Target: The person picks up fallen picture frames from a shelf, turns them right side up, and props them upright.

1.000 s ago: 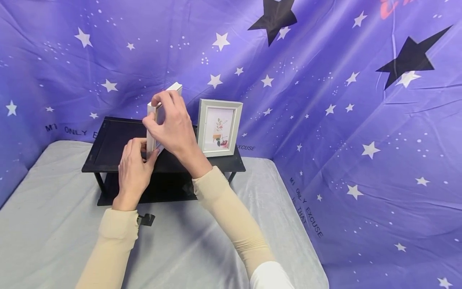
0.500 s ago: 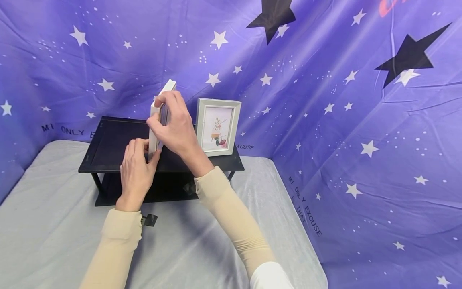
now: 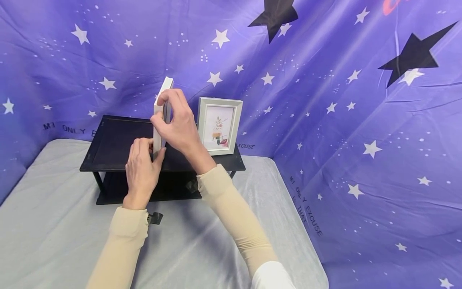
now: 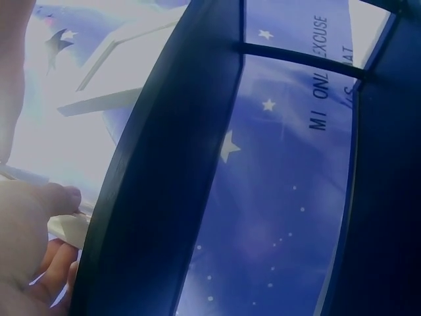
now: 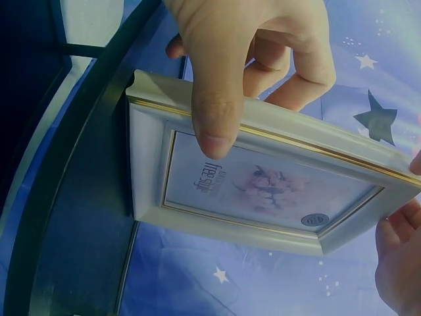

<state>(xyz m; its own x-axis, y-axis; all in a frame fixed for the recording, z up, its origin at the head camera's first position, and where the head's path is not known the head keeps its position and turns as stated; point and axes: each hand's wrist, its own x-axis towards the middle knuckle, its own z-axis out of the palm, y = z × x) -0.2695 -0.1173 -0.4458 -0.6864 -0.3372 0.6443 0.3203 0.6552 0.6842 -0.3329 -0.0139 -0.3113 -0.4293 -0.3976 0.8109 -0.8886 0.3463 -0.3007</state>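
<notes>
A white picture frame [image 3: 157, 136] stands nearly edge-on to the head view over the black shelf [image 3: 122, 140]. My left hand [image 3: 144, 170] grips it low down, with the thumb [image 5: 217, 125] on its front face in the right wrist view. My right hand [image 3: 180, 124] pinches the frame's near side higher up. That face has a thin gold line and a pale floral print [image 5: 270, 187] with lettering; its lower end meets the shelf top. To the right stands a second frame [image 3: 238, 124], pale grey-green, holding a plant picture.
The shelf has a lower tier [image 3: 166, 192] on thin posts and stands on a pale cloth-covered surface [image 3: 202, 249]. Behind and to the right hangs a purple star-patterned curtain [image 3: 310, 120]. A small black device [image 3: 156, 218] sits at my left wrist.
Both hands have shifted slightly to the right with the white frame. It has turned so that less of its face shows in the head view. The second frame stays put.
</notes>
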